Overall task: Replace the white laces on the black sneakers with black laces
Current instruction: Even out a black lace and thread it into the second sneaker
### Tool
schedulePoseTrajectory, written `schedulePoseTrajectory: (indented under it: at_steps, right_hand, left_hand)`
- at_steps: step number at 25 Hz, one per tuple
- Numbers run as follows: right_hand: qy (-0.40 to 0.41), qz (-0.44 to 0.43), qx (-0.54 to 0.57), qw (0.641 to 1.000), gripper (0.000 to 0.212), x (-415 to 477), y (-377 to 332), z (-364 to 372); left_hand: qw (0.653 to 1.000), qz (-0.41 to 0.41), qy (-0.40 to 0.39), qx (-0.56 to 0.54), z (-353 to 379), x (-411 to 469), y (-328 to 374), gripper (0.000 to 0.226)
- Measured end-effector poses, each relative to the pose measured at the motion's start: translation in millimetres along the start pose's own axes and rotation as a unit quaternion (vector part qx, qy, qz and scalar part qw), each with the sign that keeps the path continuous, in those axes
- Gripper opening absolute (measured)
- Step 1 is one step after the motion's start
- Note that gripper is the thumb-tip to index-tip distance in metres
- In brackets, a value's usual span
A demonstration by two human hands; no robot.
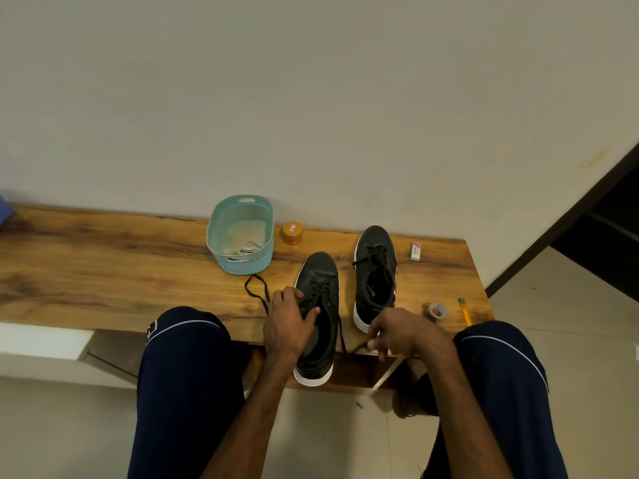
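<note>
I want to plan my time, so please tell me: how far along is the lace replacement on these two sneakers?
Done: the far sneaker carries black laces, and white laces lie in the teal basket. In hand: the left hand grips the near sneaker while the right hand pinches the end of its black lace. Left: the upper eyelets and tying, it seems.

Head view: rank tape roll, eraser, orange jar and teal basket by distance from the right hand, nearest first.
From the right hand:
1. Tape roll, just to its right.
2. Eraser, farther back, right of the far sneaker.
3. Orange jar, at the back, left of that sneaker.
4. Teal basket, farthest, left of the jar.
</note>
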State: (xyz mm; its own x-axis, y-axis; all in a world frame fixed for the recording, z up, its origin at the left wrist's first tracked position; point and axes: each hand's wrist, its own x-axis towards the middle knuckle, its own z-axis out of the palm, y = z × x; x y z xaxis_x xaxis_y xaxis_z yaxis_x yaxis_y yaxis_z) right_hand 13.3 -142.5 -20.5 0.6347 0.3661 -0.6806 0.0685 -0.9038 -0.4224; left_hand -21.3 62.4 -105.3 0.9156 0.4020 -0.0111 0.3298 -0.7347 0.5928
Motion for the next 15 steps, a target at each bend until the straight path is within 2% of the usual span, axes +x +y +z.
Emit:
schedulePoseTrajectory:
  at_steps: [2, 4, 7, 10, 15]
  right_hand:
    - [0.04, 0.001, -0.002, 0.999, 0.03, -5.8, 3.4, -5.8]
    - [0.156, -0.034, 0.072, 0.985, 0.035, -11.5, 6.5, -13.9]
    - [0.319, -0.104, 0.248, 0.909, 0.014, -11.8, -0.2, -20.8]
    - [0.36, -0.155, 0.246, 0.886, 0.006, 15.7, -16.5, -11.4]
    - [0.34, -0.191, 0.209, 0.897, 0.011, 72.2, -41.6, 33.5]
  left_hand:
    - [0.999, -0.006, 0.003, -0.035, 1.0, -0.2, 0.6, 0.036]
    - [0.998, -0.013, 0.005, -0.059, 1.6, -0.7, 1.5, 0.026]
    - [0.997, -0.023, 0.011, -0.071, 2.5, 1.0, 2.0, 0.014]
    - [0.992, -0.064, 0.014, -0.104, -0.2, 1.8, 3.4, 0.015]
    - [0.975, -0.126, -0.013, -0.183, 2.0, 7.8, -7.0, 0.02]
